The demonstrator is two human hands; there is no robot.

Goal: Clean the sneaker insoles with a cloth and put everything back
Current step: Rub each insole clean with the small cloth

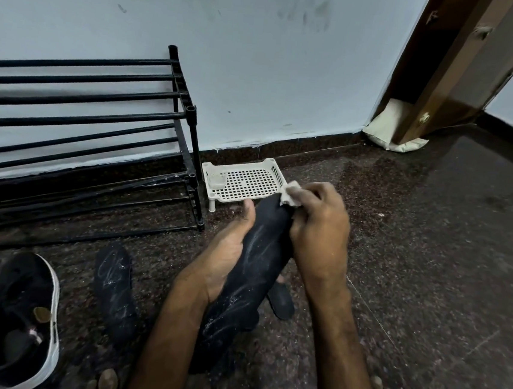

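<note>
Head view, white perforated tray (250, 183) holding small white object (217, 180), left hand (228, 251) gripping insole (263, 257), right hand (317, 228) pinching cloth (293, 194)

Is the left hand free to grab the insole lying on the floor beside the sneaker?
Likely not yet: the left hand is full, gripping the second insole. The floor insole lies uncovered, nothing blocking it.

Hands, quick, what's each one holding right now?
Left hand: grips the black insole along its side.
Right hand: holds the white cloth against the insole's far end.
</note>
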